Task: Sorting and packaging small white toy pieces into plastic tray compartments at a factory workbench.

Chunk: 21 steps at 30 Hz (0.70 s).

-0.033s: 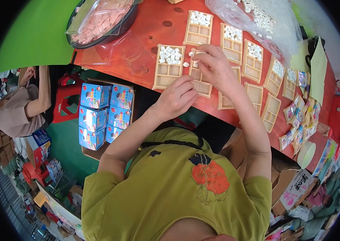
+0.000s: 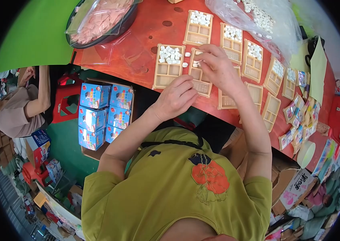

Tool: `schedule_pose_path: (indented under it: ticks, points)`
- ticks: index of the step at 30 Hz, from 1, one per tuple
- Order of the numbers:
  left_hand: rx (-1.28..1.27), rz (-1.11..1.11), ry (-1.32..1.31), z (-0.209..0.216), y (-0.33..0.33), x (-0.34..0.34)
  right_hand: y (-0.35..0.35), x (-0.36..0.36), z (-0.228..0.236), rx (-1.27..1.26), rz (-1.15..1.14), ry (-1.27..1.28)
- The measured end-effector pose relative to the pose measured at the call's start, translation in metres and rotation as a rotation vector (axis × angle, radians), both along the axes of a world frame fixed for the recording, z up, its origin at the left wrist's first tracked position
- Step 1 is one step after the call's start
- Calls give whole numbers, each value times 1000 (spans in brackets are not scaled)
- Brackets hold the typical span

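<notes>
Before me on the red table lies a beige compartment tray [image 2: 201, 88], partly covered by my hands. My left hand [image 2: 176, 97] is closed at its near left edge, fingers curled on the rim. Over its upper part my right hand [image 2: 219, 69] is bent, thumb and fingers drawn together; what they hold, if anything, is hidden. Beneath those fingers a small white marshmallow-like piece [image 2: 195, 64] shows in the tray. Two loose white pieces [image 2: 187, 54] lie on the table just left of it. The neighbouring tray [image 2: 168, 76] has white pieces filling its top compartment.
More trays [image 2: 198, 33] stand behind and to the right, several with white pieces. A clear bag [image 2: 254, 20] of white pieces lies at the back. A black tub [image 2: 101, 38] holds pink packets. Blue boxes [image 2: 93, 116] fill a carton at left. Small packs [image 2: 298, 120] lie right. Another person [image 2: 21, 104] sits left.
My right hand has shifted slightly right. The upper loose white piece, earlier at the tray's rim, now lies a little farther left on the table. My left hand has stayed in place.
</notes>
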State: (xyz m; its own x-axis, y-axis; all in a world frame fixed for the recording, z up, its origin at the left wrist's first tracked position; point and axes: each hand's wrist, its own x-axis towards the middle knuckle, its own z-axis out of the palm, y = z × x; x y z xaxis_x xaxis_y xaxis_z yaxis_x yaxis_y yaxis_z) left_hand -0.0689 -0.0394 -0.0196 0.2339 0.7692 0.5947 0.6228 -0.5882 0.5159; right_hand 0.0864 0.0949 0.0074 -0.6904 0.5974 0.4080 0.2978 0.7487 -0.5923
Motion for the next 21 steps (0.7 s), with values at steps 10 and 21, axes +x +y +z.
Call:
schedule_pose_path:
  ticks: [10, 21]
  points:
    - [45, 243, 126, 12, 20, -10, 15, 22, 17, -670, -181, 68]
    - [-55, 286, 310, 13, 47, -15, 34, 18, 14, -156, -261, -241]
